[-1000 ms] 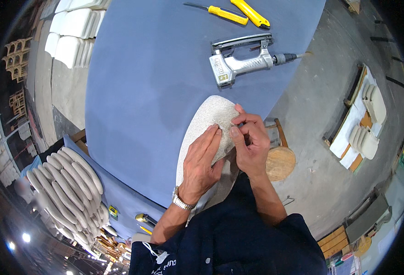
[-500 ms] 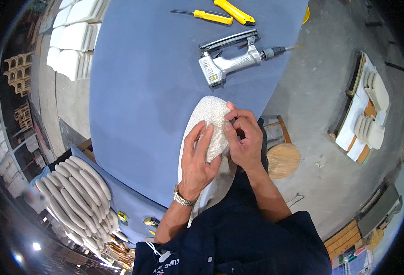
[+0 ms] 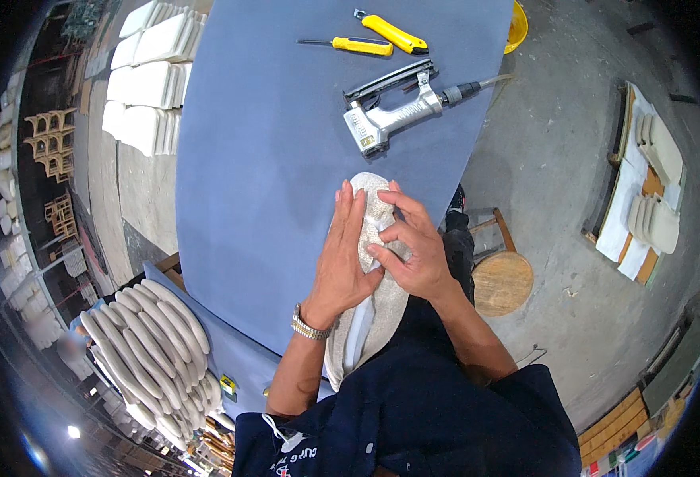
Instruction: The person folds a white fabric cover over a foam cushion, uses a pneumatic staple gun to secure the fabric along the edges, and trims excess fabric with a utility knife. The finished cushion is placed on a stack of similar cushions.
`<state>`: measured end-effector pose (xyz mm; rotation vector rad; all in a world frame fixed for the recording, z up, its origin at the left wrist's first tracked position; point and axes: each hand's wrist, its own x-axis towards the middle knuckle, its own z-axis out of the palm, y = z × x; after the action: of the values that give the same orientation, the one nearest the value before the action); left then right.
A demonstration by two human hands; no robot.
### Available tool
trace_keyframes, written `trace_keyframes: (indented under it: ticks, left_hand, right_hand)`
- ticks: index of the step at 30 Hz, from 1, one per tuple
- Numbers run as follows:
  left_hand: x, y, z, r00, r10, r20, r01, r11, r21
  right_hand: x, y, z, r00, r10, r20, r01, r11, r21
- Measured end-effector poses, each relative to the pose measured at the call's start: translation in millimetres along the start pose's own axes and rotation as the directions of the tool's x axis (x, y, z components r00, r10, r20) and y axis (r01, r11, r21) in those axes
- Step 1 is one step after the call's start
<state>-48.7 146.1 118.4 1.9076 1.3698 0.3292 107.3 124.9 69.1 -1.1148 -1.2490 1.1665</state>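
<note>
We see the pad (image 3: 389, 314), oblong and covered in pale cloth, right in front of the shirt (image 3: 437, 409): its far end is over the blue table (image 3: 246, 159), its near end close to the shirt. A smooth white strip (image 3: 356, 330) shows between the cloth along its length.

The left hand (image 3: 343, 266) lies on the pad's left side, fingers nearly straight and close together, thumb angled across toward the middle; we cannot tell whether it clamps the pad or only presses on it. The right hand (image 3: 417, 254) is on the other side, its fingers bent and spread, with thumb and fingertips apart on the cloth near the far end. We cannot tell whether a fold is pinched there (the fingers hide it). A metal watch (image 3: 308, 324) circles the left wrist.

Just beyond the pad we find a silver staple gun (image 3: 393, 118), and past it a yellow screwdriver (image 3: 362, 46) and a yellow cutter (image 3: 396, 32) side by side. To the left we see a heap of pale cushions (image 3: 147, 350); to the right, a round wooden stool (image 3: 502, 282) stands on the floor (image 3: 548, 199).
</note>
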Motion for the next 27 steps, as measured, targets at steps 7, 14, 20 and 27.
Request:
trace_keyframes:
  ticks: [7,14,20,27]
  left_hand:
    - [-4,-4,6,0.999,-0.040,-0.018,0.038,0.992,-0.122]
    - [-13,-7,12,0.996,-0.031,-0.086,0.024,0.996,-0.081]
    - [-14,-8,14,0.986,0.021,-0.165,-0.037,0.995,-0.092]
    - [-20,-17,19,0.988,0.026,-0.151,-0.044,0.992,-0.119]
  right_hand:
    - [-4,4,4,0.999,-0.033,-0.022,0.034,0.999,0.036]
    - [-8,8,7,0.997,0.018,-0.078,-0.013,0.998,0.056]
    - [1,7,22,0.873,0.414,-0.259,-0.239,0.825,0.512]
    - [30,-10,18,0.828,0.557,-0.067,-0.559,0.829,-0.007]
